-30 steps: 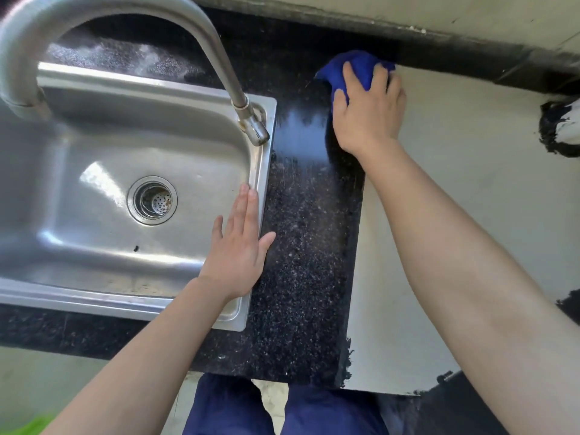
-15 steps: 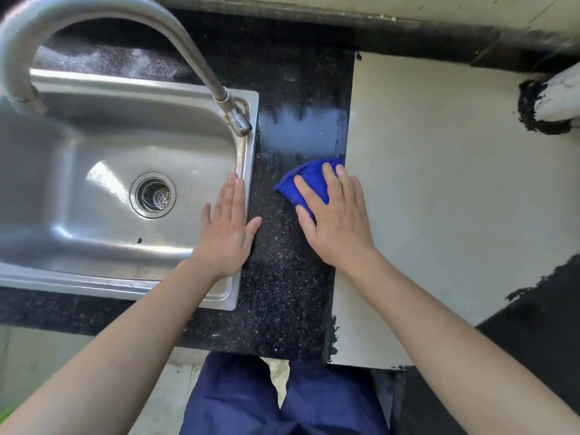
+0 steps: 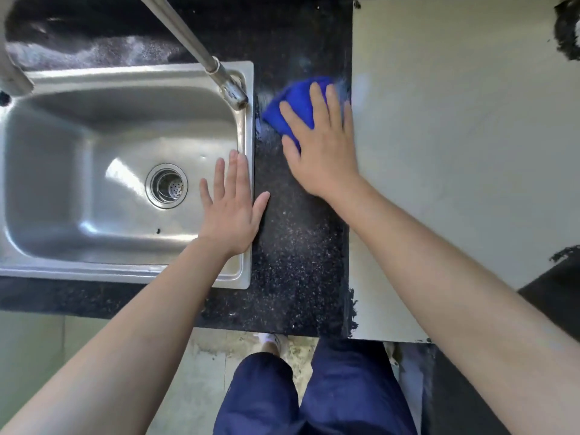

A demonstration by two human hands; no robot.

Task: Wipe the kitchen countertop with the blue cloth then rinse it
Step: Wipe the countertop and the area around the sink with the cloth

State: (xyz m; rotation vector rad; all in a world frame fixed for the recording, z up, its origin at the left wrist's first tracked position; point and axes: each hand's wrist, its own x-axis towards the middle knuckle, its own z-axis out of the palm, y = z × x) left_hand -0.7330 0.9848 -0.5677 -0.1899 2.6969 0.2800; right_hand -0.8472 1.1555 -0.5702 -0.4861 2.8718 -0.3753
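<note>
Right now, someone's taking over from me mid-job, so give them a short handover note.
Left hand: open, flat on the sink's right rim.
Right hand: open, fingers straight, pressing the blue cloth onto the dark counter between sink and pale slab.
Done: wiping under way; how much is covered cannot be told.
Left: finish the counter, then rinse the cloth under the tap, which shows no water running.

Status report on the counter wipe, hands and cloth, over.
Right hand flat, pressing blue cloth onto dark countertop beside sink. Left hand open on sink rim. Rinse not yet begun. Faucet spout overhangs sink corner near cloth.
</note>
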